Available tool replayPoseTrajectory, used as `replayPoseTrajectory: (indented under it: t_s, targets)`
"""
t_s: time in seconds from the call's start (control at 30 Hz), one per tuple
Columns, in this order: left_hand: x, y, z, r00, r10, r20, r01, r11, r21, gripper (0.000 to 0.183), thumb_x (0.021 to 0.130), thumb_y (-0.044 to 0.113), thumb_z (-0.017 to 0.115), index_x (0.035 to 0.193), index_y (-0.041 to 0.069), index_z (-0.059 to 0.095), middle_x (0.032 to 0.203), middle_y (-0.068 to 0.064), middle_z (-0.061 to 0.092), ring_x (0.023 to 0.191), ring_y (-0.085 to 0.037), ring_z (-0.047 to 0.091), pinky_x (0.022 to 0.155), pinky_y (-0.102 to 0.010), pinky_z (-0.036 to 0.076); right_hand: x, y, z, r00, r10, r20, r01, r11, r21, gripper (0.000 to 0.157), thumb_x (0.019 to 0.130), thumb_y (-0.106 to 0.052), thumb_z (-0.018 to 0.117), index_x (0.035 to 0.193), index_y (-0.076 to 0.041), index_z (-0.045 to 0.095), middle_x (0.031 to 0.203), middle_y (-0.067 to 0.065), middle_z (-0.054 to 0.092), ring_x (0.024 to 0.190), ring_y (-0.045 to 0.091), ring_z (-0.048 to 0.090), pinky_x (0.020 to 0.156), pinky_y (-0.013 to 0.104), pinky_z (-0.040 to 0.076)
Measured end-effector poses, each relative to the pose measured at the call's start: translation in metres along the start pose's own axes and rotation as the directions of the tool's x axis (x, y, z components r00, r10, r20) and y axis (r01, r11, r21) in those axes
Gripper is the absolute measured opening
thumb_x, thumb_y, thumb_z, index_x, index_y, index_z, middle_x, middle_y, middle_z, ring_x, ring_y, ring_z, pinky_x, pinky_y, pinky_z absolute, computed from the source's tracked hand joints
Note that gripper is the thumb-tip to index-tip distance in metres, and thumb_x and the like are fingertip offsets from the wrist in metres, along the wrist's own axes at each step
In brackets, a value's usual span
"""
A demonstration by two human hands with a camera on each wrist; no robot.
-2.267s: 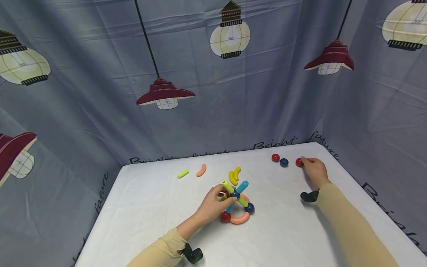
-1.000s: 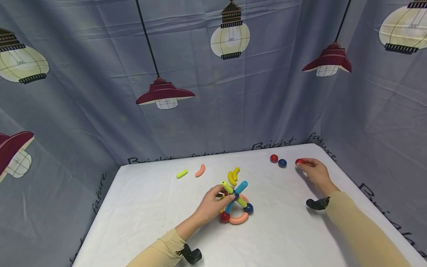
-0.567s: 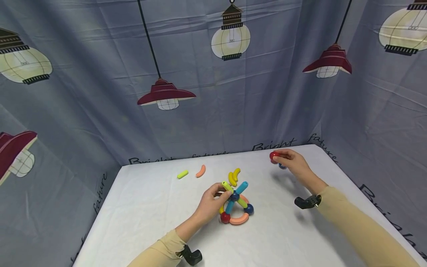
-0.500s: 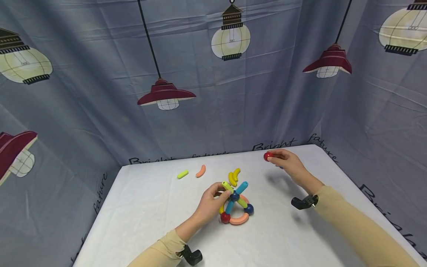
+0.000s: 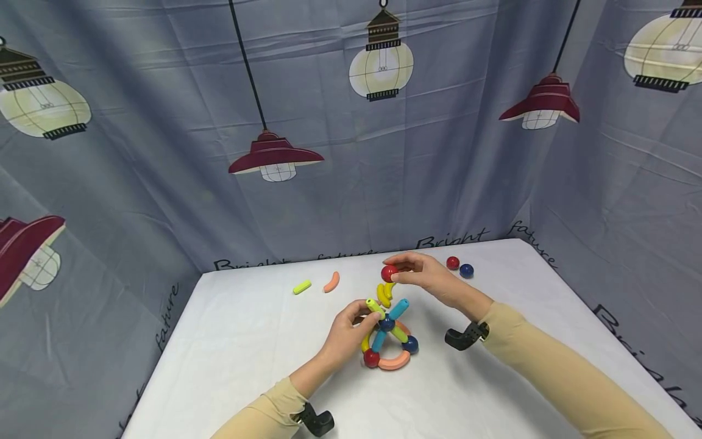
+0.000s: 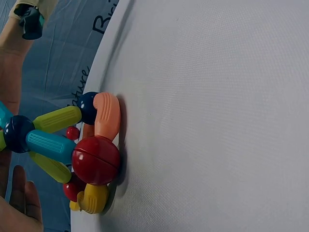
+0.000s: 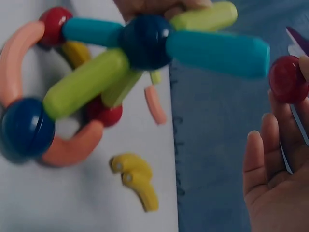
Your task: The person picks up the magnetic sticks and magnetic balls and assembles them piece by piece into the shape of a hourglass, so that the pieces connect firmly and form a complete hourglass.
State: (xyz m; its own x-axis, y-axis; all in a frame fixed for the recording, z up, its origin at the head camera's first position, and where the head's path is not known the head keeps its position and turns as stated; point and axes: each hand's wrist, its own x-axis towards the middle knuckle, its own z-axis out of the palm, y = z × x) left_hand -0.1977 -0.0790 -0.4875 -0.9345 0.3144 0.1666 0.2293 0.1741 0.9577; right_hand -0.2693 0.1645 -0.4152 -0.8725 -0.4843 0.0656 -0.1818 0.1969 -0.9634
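Note:
A ball-and-stick toy structure (image 5: 386, 323) stands on the white table, with a ring of curved pieces and balls as its base and straight sticks meeting at a dark blue ball (image 7: 146, 42). My left hand (image 5: 344, 334) pinches the structure's upper lime-green stick (image 5: 374, 306). My right hand (image 5: 433, 280) holds a loose red ball (image 5: 389, 273) between thumb and fingers, above the table behind the structure. In the right wrist view this red ball (image 7: 288, 79) appears close to the free end of a light blue stick (image 7: 219, 52); whether they touch I cannot tell.
Two yellow curved pieces (image 5: 384, 294) lie just behind the structure. Farther left are a coral curved piece (image 5: 331, 282) and a short lime stick (image 5: 301, 287). A red ball (image 5: 452, 263) and a blue ball (image 5: 467, 271) rest at the back right. A printed curtain (image 5: 340, 207) hangs behind the table.
My right hand has lifted the nearest red ball from the right back of the table and carried it left, to behind the structure. My left hand stays on the structure.

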Motion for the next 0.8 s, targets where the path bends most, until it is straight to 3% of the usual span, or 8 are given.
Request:
replayPoseTrajectory:
  t_s: [0.2, 0.4, 0.57, 0.8]
  targets:
    - [0.000, 0.004, 0.001, 1.000, -0.008, -0.007, 0.008, 1.000, -0.001, 0.026, 0.105, 0.020, 0.060, 0.128, 0.008, 0.064, 0.119, -0.008, 0.066, 0.111, -0.032, 0.062, 0.089, -0.024, 0.051, 0.006, -0.009, 0.015, 0.998, -0.011, 0.061, 0.010, 1.000, 0.015, 0.051, 0.095, -0.024, 0.075, 0.136, 0.000, 0.058, 0.126, 0.013, 0.063, 0.115, 0.028, 0.059, 0.099, 0.038, 0.051]
    - [-0.007, 0.028, 0.000, 1.000, -0.012, 0.002, 0.012, 1.000, -0.016, 0.025, 0.104, 0.014, 0.059, 0.126, 0.001, 0.064, 0.118, -0.014, 0.066, 0.111, -0.039, 0.060, 0.088, -0.024, 0.051, 0.009, -0.014, 0.024, 0.994, -0.012, 0.109, 0.009, 1.000, 0.024, 0.048, 0.094, -0.023, 0.075, 0.135, -0.003, 0.059, 0.125, 0.013, 0.063, 0.115, 0.030, 0.061, 0.096, 0.037, 0.054]
    - [-0.011, 0.039, -0.001, 1.000, 0.006, -0.003, -0.006, 1.000, -0.025, 0.026, 0.104, 0.016, 0.059, 0.125, 0.000, 0.063, 0.118, -0.013, 0.066, 0.110, -0.036, 0.060, 0.088, -0.024, 0.051, 0.011, -0.015, 0.029, 0.989, -0.017, 0.149, 0.013, 1.000, 0.022, 0.045, 0.094, -0.022, 0.076, 0.134, -0.008, 0.060, 0.126, 0.012, 0.063, 0.117, 0.032, 0.059, 0.095, 0.040, 0.054]
    - [-0.010, 0.038, 0.000, 1.000, -0.023, -0.003, 0.023, 1.000, -0.014, 0.025, 0.104, 0.016, 0.059, 0.125, 0.003, 0.064, 0.118, -0.010, 0.067, 0.111, -0.031, 0.060, 0.091, -0.028, 0.050, 0.012, -0.016, 0.036, 0.981, -0.011, 0.193, 0.006, 1.000, 0.026, 0.046, 0.092, -0.021, 0.078, 0.134, -0.011, 0.062, 0.124, 0.012, 0.064, 0.119, 0.037, 0.057, 0.095, 0.041, 0.054]
